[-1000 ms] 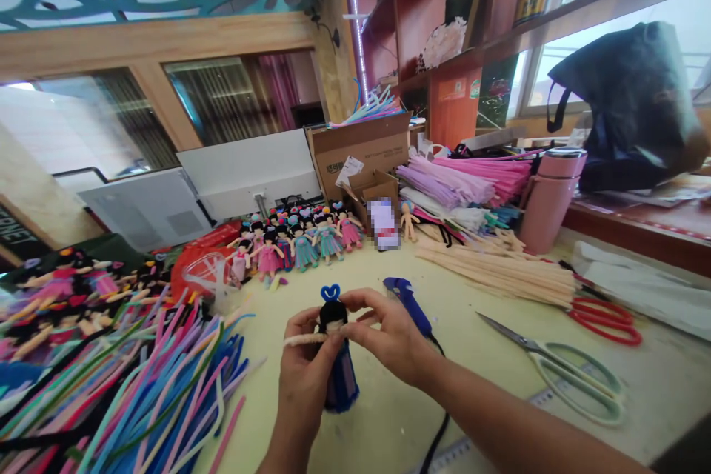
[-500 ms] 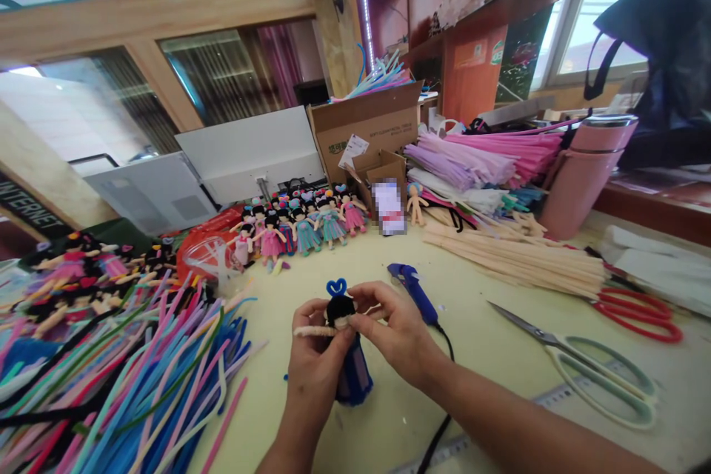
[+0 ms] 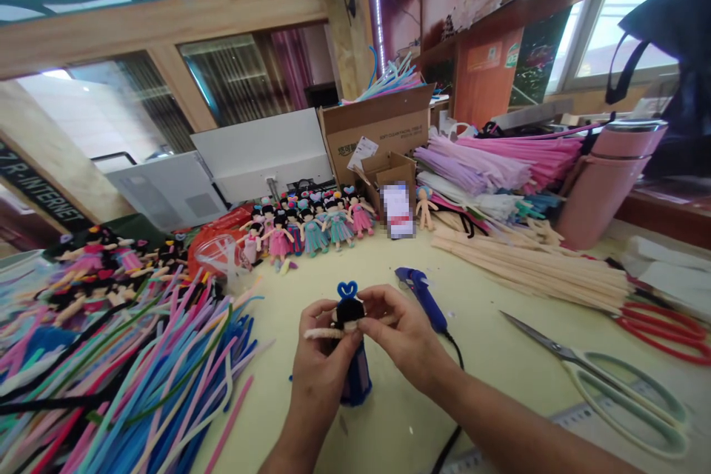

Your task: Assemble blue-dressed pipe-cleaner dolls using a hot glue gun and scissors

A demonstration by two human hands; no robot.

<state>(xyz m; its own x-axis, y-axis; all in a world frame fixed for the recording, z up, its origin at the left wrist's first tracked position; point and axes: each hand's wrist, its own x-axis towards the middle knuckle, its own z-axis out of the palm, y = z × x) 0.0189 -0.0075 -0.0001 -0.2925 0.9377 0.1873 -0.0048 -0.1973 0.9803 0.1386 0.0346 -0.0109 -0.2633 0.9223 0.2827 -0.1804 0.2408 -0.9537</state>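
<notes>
My left hand grips the small blue-skirted, black-haired pipe-cleaner doll; my right hand pinches its cream arm stem at 3 o'clock. Over-bending could snap the stem loose.

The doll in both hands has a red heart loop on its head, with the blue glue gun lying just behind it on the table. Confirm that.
Not quite: the head view shows the heart loop on the doll is blue, not red. Both the left hand and right hand hold it, and the blue glue gun lies just behind.

Doll fuzzy chenille, matt; scissors shiny metal w/ smooth plastic handles; box matt cardboard
</notes>
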